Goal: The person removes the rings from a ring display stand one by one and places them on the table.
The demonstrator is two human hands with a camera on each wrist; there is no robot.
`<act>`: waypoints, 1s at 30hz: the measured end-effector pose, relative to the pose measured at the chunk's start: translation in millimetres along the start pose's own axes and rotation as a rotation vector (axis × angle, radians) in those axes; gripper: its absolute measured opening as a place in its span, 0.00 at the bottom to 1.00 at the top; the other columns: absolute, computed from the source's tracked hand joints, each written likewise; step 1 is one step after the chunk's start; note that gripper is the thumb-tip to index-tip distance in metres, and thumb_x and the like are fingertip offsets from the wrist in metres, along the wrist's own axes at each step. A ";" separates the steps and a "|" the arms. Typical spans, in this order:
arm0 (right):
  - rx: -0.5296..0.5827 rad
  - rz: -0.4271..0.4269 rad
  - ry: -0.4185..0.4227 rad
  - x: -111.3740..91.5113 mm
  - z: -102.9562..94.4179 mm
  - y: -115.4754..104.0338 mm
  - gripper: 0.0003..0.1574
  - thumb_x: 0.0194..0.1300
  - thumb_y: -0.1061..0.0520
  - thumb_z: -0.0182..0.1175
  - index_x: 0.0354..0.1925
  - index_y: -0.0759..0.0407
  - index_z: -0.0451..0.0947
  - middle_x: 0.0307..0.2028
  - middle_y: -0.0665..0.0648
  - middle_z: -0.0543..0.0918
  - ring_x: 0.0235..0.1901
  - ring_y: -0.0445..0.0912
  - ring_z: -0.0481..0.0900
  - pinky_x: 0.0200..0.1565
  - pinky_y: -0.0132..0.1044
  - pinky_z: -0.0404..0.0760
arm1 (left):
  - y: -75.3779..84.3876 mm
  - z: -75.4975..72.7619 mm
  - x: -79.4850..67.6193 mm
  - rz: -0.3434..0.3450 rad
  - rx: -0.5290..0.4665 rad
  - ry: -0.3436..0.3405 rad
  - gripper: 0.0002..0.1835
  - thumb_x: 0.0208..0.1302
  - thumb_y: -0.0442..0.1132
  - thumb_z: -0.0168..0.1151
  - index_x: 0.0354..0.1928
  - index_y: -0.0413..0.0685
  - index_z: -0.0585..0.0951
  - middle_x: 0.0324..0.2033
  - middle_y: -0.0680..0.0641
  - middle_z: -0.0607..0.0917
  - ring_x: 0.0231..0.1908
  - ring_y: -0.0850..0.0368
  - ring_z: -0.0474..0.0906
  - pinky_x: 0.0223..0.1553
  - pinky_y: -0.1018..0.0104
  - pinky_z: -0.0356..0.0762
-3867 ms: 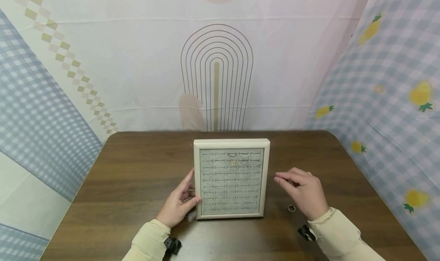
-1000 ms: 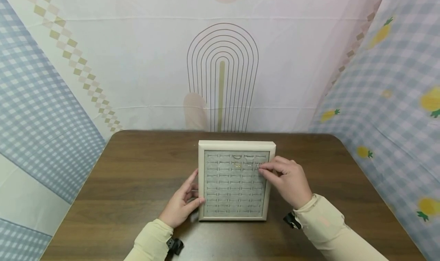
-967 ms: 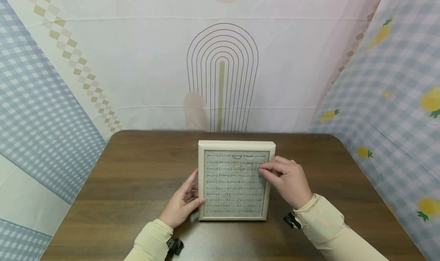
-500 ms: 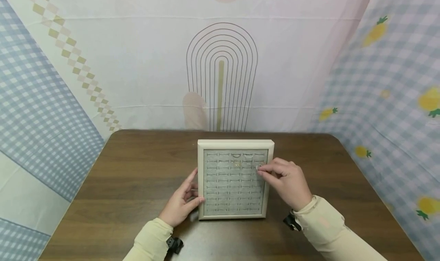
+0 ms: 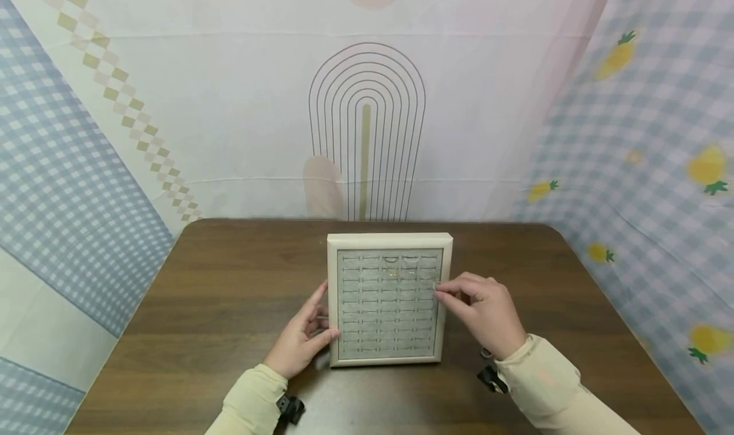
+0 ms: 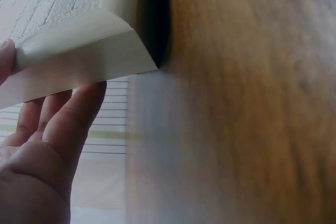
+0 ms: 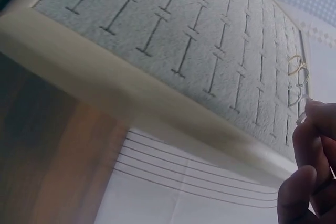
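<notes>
A ring display board [image 5: 385, 362] with a cream frame and a grey slotted pad stands upright on the table. My left hand [image 5: 302, 337] holds its left side, thumb on the front of the frame, fingers [image 6: 79, 114] behind. Between thumb and index finger, my right hand [image 5: 487, 311] pinches a small ring [image 7: 301, 118] just in front of the pad's right edge. Fingertips partly cover this ring. Several rings sit in the upper slots, among them a gold-coloured ring [image 5: 392, 273] and a silver-coloured ring [image 5: 410, 259].
Another ring [image 5: 486, 353] lies on the brown wooden table [image 5: 229, 295], partly hidden by the right wrist. Black wrist cameras [image 5: 291, 409] are strapped at both cuffs. A patterned cloth [image 5: 246, 135] hangs behind the table.
My right hand has come from beside the board to the second row's right end, then drawn a ring out of its slot and slightly downward. The left hand keeps its hold.
</notes>
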State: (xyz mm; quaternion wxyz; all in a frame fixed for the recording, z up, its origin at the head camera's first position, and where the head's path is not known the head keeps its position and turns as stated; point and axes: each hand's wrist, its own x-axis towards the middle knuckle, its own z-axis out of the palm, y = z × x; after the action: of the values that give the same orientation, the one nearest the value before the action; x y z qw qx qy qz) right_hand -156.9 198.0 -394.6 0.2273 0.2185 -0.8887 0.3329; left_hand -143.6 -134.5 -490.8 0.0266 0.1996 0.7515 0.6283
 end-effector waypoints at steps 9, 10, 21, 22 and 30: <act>-0.031 0.038 0.010 -7.6 -2.4 6.5 0.10 0.55 0.62 0.76 0.33 0.46 0.90 0.21 0.33 0.74 0.20 0.33 0.67 0.33 0.36 0.61 | -4.4 -0.6 3.3 0.045 0.002 0.011 0.48 0.66 0.29 0.65 0.81 0.51 0.48 0.49 0.34 0.81 0.45 0.50 0.83 0.49 0.64 0.83; -0.032 0.044 0.009 -8.6 -2.7 7.0 0.10 0.55 0.61 0.76 0.33 0.46 0.90 0.21 0.33 0.74 0.20 0.33 0.67 0.33 0.36 0.61 | -4.5 -0.6 3.6 0.051 0.003 0.010 0.48 0.66 0.29 0.65 0.81 0.50 0.48 0.49 0.34 0.81 0.45 0.50 0.83 0.49 0.64 0.83; -0.070 0.112 0.002 -29.5 -6.2 20.0 0.10 0.54 0.60 0.77 0.31 0.44 0.88 0.22 0.32 0.77 0.19 0.33 0.68 0.33 0.35 0.61 | -5.3 -0.5 3.7 0.027 -0.004 0.007 0.49 0.66 0.30 0.66 0.81 0.53 0.48 0.50 0.35 0.81 0.46 0.51 0.83 0.50 0.64 0.82; -0.074 0.120 -0.002 -31.8 -6.6 22.2 0.10 0.54 0.59 0.77 0.31 0.44 0.88 0.23 0.32 0.78 0.19 0.33 0.68 0.33 0.35 0.61 | -5.2 -0.7 3.5 0.024 -0.005 0.007 0.49 0.66 0.30 0.66 0.81 0.53 0.48 0.50 0.35 0.81 0.46 0.51 0.83 0.50 0.64 0.82; -0.116 0.168 0.000 -46.6 -9.0 42.9 0.11 0.54 0.59 0.77 0.31 0.43 0.88 0.26 0.33 0.82 0.21 0.33 0.70 0.32 0.32 0.63 | -4.0 -0.2 4.5 0.019 0.003 0.022 0.49 0.66 0.30 0.66 0.81 0.53 0.49 0.49 0.37 0.82 0.45 0.53 0.82 0.50 0.65 0.82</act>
State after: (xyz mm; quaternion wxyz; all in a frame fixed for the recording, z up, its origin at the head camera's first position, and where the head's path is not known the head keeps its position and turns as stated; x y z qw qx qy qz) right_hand -140.4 244.5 -435.2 0.2106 0.1301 -0.9216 0.2989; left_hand -148.8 -133.8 -493.6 0.0121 0.2001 0.7506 0.6296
